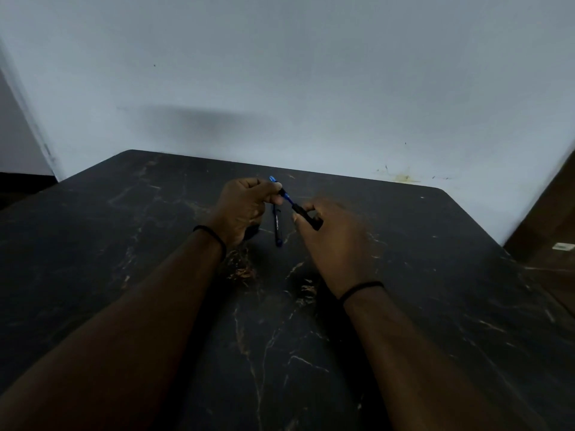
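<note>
Against a pale wall: dark marbled table [124,275], bearing all items. Left hand [245,206], fingers curled, pinched the blue pen section [284,194] above the table's far middle. Right hand [329,234], thumb and fingers closed round the black pen barrel [306,217], its mouth meeting the blue section's end. Loose black pen part [278,230] lay on the table just below both. Handling note: pieces were judged best held in one line and joined with light pressure, not bent.
</note>
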Tool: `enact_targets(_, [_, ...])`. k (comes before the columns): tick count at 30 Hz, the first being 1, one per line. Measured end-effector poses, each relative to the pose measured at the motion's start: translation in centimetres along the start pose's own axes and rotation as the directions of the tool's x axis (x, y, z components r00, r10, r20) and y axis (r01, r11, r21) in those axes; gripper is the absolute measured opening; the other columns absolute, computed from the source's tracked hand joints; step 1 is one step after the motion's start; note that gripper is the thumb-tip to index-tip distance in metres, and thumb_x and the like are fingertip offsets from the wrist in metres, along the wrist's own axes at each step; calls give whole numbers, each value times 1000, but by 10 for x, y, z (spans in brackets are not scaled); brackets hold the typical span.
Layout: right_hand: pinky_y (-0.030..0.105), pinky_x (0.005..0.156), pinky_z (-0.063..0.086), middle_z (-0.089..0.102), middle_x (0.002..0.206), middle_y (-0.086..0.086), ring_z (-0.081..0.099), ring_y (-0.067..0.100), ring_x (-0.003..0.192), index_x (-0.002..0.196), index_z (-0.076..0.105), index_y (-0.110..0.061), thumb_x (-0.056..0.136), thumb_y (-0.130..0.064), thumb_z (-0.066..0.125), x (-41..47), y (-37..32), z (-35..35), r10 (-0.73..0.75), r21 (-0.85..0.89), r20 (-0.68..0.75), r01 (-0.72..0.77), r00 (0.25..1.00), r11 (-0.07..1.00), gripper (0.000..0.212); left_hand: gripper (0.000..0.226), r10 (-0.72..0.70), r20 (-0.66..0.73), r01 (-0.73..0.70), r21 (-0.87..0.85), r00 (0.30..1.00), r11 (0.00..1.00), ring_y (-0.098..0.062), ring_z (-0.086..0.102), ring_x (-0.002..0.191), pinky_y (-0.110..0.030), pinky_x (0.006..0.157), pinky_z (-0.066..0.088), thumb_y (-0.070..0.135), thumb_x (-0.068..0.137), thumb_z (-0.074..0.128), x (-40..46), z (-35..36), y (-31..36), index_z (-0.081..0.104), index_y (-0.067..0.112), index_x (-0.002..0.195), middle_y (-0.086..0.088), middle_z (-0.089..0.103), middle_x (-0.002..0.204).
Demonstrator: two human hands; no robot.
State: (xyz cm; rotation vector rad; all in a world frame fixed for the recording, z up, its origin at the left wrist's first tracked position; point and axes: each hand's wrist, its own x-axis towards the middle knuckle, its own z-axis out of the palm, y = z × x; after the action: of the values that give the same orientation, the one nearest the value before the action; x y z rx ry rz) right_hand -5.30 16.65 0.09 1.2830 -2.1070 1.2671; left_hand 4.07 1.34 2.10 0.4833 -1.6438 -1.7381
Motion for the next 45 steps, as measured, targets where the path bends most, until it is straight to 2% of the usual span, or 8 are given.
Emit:
enact_targets(12, [38, 61, 54, 66, 74, -6, 61, 12, 68, 81, 68, -24, 85, -43, 73, -1, -3, -3, 100, 114, -12, -99, 995, 989, 20, 19, -34, 177, 30, 25, 984, 999, -6, 33, 36, -16, 36, 24, 19, 91, 65, -6, 8, -1, 67, 5, 79, -8, 68, 72])
enact_targets(19, [31, 66, 53, 66, 89, -9, 61, 8, 76, 108, 65, -27, 92, -46, 62, -4, -3, -5, 133, 112, 23, -135, 991, 985, 25, 20, -26, 184, 21, 28, 983, 999, -7, 32, 38, -16, 37, 22, 17, 93, 63, -9, 12, 1, 68, 8, 76, -8, 68, 75])
enact_targets(25, [29, 59, 49, 60, 82, -7, 57, 9, 73, 84, 52, -26, 87, -18, 69, -4, 0, -4, 135, 127, 4, -135, 991, 983, 19, 21, -27, 174, 28, -3, 984, 1000, -6, 32, 38, -17, 37, 22, 26, 91, 68, -8, 12, -1, 72, 17, 72, -7, 70, 77])
enact_targets(31, [28, 59, 40, 62, 77, -6, 55, 9, 69, 88, 65, -24, 99, -35, 54, -4, 3, -1, 102, 108, 73, -109, 992, 988, 20, 19, 1, 151, 7, -51, 989, 999, -6, 31, 38, -17, 35, 22, 20, 92, 67, -7, 10, -3, 70, 5, 81, -9, 69, 79])
enact_targets(34, [26, 66, 46, 62, 94, -9, 59, 9, 82, 106, 59, -27, 93, -39, 63, -2, 1, 1, 197, 172, 69, -206, 978, 963, 18, 17, 3, 156, 9, -78, 988, 997, -5, 32, 38, -18, 35, 22, 18, 92, 65, -8, 9, -3, 72, 8, 80, -7, 70, 79])
enact_targets(37, [26, 63, 47, 59, 85, -11, 57, 10, 76, 90, 56, -26, 88, -26, 71, -2, 4, 2, 216, 177, 50, -221, 975, 959, 15, 15, 4, 157, 10, -83, 988, 997, -5, 32, 38, -17, 34, 23, 19, 91, 66, -6, 7, -5, 72, 7, 85, -7, 70, 79])
enact_targets(41, [29, 56, 34, 52, 67, -6, 49, 8, 61, 74, 54, -25, 101, -41, 46, -2, 5, 3, 183, 95, 105, -193, 977, 976, 33, 17, 5, 155, 7, -78, 988, 997, -6, 33, 39, -17, 34, 26, 19, 91, 67, -3, 3, -7, 72, 3, 89, -8, 71, 81])
enact_targets(45, [20, 58, 36, 54, 82, -15, 54, 2, 73, 100, 54, -32, 92, -41, 63, -1, 3, 5, 245, 173, 103, -260, 964, 950, 15, 16, 10, 156, 1, -68, 988, 998, -6, 33, 38, -17, 34, 25, 18, 91, 67, -2, 4, -9, 73, 3, 90, -8, 70, 79])
